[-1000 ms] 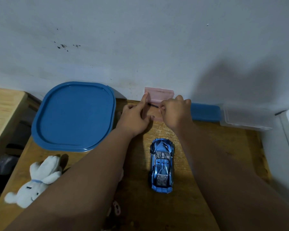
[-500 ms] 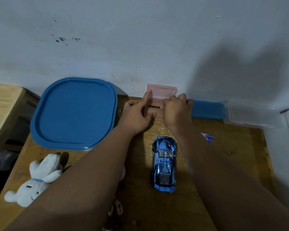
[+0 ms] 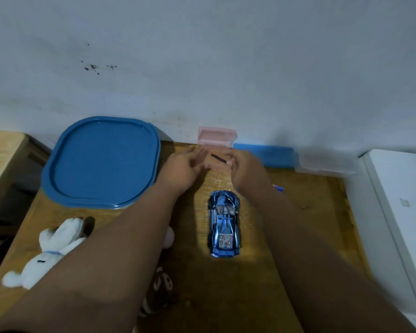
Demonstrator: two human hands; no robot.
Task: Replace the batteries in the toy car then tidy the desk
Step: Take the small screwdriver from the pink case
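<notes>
A shiny blue toy car (image 3: 224,223) stands on its wheels in the middle of the wooden desk (image 3: 298,219), nose toward the wall. Behind it a small pink box (image 3: 217,138) sits against the wall with its lid up. My left hand (image 3: 181,170) grips the box's left side. My right hand (image 3: 246,171) is at the box's right side, pinching the end of a thin dark tool (image 3: 218,158) that lies slanted over the open box. A small blue and white item (image 3: 278,188) peeks out beside my right wrist.
A big blue lid (image 3: 101,162) leans at the back left. A white plush rabbit (image 3: 48,253) lies at the front left. A blue box (image 3: 264,155) and a clear plastic container (image 3: 322,164) sit along the wall. A white unit (image 3: 399,212) borders the desk's right.
My right hand has drawn back a little to the right, and the thin dark tool now lies slanted and more exposed over the box. My left hand stays on the box.
</notes>
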